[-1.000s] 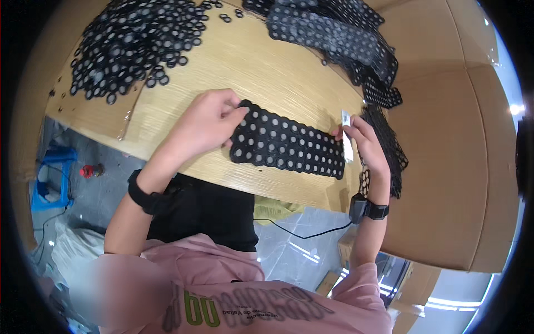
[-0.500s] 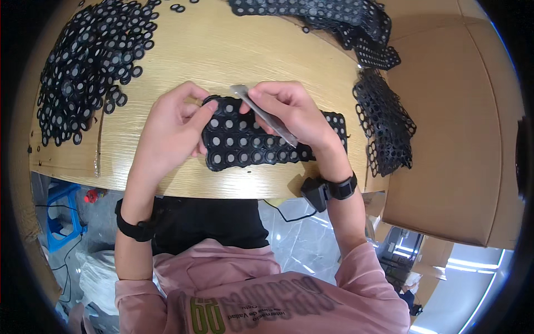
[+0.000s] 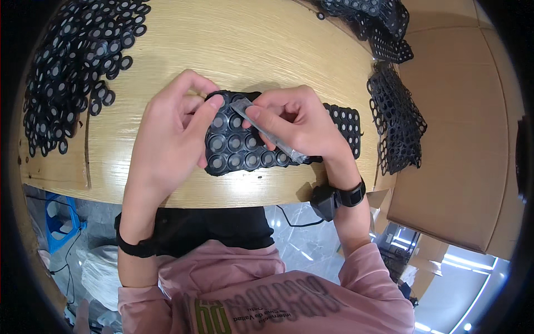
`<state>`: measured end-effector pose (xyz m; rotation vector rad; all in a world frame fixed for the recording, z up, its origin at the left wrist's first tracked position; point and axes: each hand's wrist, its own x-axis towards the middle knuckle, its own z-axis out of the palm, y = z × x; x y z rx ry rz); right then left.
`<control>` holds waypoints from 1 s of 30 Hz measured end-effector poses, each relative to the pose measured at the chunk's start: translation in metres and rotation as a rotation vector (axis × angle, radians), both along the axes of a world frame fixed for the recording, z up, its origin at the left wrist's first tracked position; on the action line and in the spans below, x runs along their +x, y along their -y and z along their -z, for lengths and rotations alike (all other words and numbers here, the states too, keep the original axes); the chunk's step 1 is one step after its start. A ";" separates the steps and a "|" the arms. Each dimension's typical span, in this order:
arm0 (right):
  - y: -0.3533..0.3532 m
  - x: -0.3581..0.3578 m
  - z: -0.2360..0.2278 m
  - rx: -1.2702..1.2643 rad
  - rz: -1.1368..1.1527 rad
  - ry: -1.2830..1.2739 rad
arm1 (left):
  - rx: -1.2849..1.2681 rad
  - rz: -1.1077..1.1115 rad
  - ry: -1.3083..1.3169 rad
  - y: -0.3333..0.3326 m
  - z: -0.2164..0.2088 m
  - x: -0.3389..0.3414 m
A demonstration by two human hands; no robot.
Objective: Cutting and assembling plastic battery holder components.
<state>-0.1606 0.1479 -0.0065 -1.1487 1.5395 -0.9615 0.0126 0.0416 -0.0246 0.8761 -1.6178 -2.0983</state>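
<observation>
Your left hand (image 3: 172,131) pinches the upper left corner of the black sheet (image 3: 226,152), thumb on top. Your right hand (image 3: 303,119) grips a flat grey strip (image 3: 273,135) between thumb and fingers, its tip over the sheet's upper rows; you cannot tell from here whether it touches.

The sheet lies on the desk (image 3: 239,47) in front of you, near its front edge, set with rows of grey-centred discs. It looks light and thin, probably bendy, perhaps a little smooth on the discs; take it by the corners or rim, where your grip leaves most discs uncovered. The strip seems light and stiff enough to hold by its middle.

Your right hand and the strip hide the sheet's middle. Just right of it lies a heap of black mesh (image 3: 397,125), with stacked dark sheets (image 3: 389,28) beyond. Loose rings (image 3: 83,72) are piled well to the left, and a cardboard wall (image 3: 450,122) bounds the right side.
</observation>
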 end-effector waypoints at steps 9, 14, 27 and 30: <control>0.002 0.007 -0.001 0.028 0.053 -0.026 | -0.045 -0.021 -0.034 -0.004 0.008 -0.001; 0.001 0.007 0.004 0.015 0.071 -0.038 | -0.119 -0.065 0.018 -0.006 0.004 -0.004; 0.003 0.013 0.011 -0.118 0.117 -0.262 | -0.210 -0.106 0.033 -0.011 0.006 -0.009; 0.004 0.015 0.005 -0.097 0.100 -0.342 | -0.324 -0.099 0.060 -0.010 0.010 -0.008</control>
